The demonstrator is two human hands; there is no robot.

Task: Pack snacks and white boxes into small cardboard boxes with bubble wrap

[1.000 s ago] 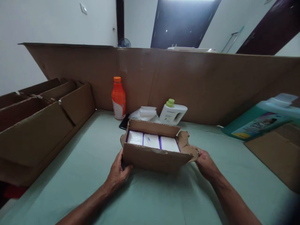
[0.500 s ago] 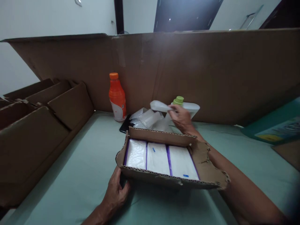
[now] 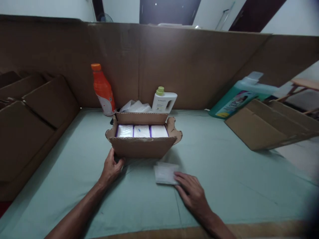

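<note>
A small open cardboard box (image 3: 143,147) sits in the middle of the cloth, its torn flaps standing up. Inside it, several white packs (image 3: 142,131) with purple edges lie side by side. My left hand (image 3: 112,167) grips the lower left corner of this box, with some fingertips hidden behind the cardboard. In front of the box, my right hand (image 3: 191,191) holds a flat whitish rectangular piece (image 3: 164,174) by its right edge, low over the cloth. That piece is blurred, and its material is hard to tell.
Behind the box stand an orange bottle (image 3: 103,91), crumpled bubble wrap (image 3: 137,107) and a white jug with a green cap (image 3: 163,101). Divided cardboard (image 3: 25,132) lines the left. A teal bottle (image 3: 236,98) and a folded carton (image 3: 264,129) lie at right.
My right hand has come from behind the box, near the white jug, to the cloth in front, bringing the whitish piece along. My left hand stays at the box corner. The view has shifted.
</note>
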